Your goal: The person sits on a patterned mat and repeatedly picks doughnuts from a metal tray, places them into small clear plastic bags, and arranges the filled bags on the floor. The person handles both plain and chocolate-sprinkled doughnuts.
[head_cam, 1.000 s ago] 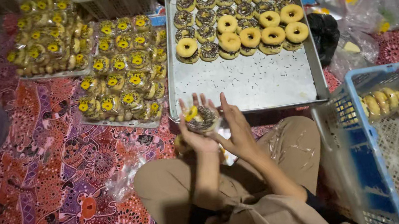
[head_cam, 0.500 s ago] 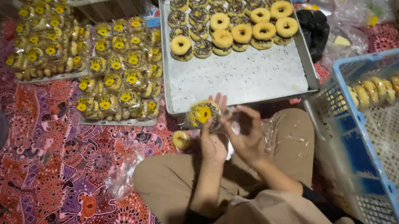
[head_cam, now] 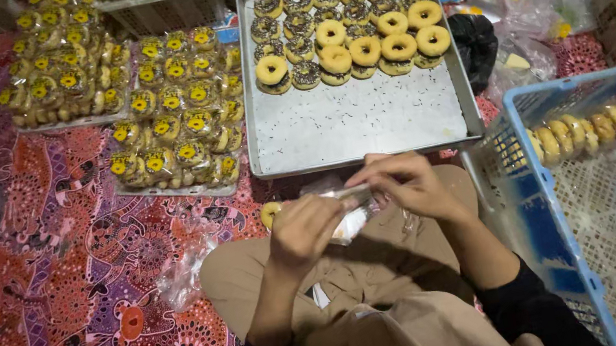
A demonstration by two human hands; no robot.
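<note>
Both hands meet over the lap, just below the metal tray [head_cam: 365,118]. The left hand [head_cam: 303,233] and the right hand [head_cam: 407,186] each pinch a clear plastic bag [head_cam: 350,209] stretched between them, fingers closed on it. What the bag holds cannot be told. A lone doughnut [head_cam: 271,213] lies on the patterned mat [head_cam: 53,279] beside the left hand. Yellow and chocolate doughnuts [head_cam: 348,35] fill the tray's far end, a blue basket [head_cam: 541,185] stands at the right
</note>
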